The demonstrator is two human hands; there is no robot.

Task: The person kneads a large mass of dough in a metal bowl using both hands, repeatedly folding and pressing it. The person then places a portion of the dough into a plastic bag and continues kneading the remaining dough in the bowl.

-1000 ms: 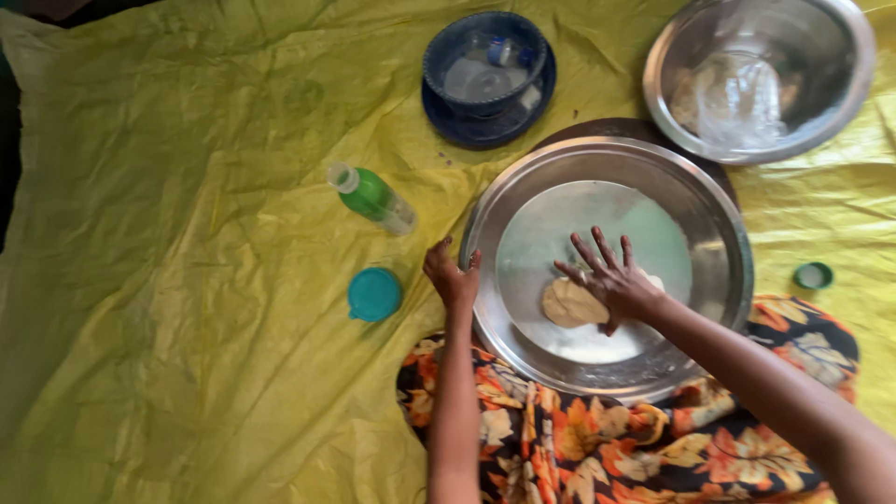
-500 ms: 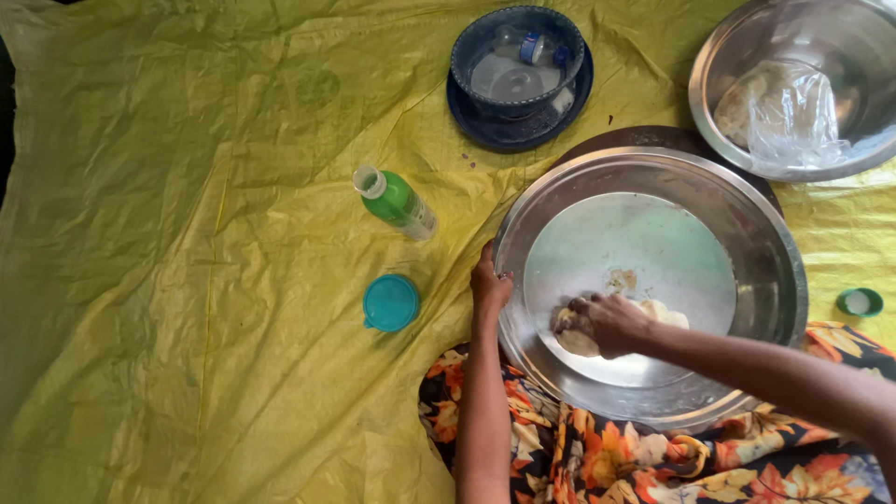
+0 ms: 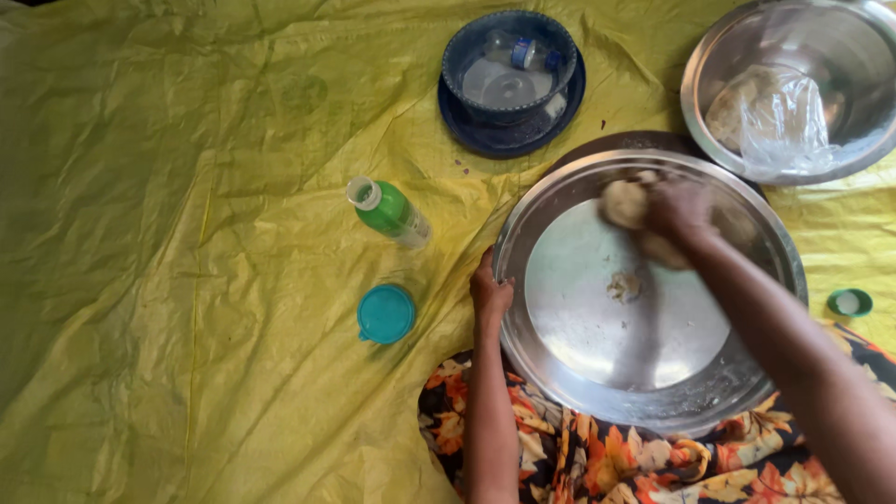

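A wide steel tray [image 3: 560,373] rests on my lap over flowered cloth. My left hand [image 3: 489,291] grips the tray's left rim. At the far side of the tray, my right hand [image 3: 679,213] presses down on a pale lump of dough [image 3: 623,203], fingers curled over it. A small scrap of dough [image 3: 623,286] sticks to the middle of the tray.
A yellow sheet [image 3: 187,280] covers the floor. On it lie a green bottle [image 3: 388,211], a teal lid [image 3: 385,314] and a small green cap [image 3: 849,301]. A blue bowl [image 3: 511,67] on a blue plate and a steel bowl [image 3: 793,84] holding a clear plastic bag stand at the back.
My right hand has pushed the dough from the near middle of the tray to its far side. My left hand stays on the rim.
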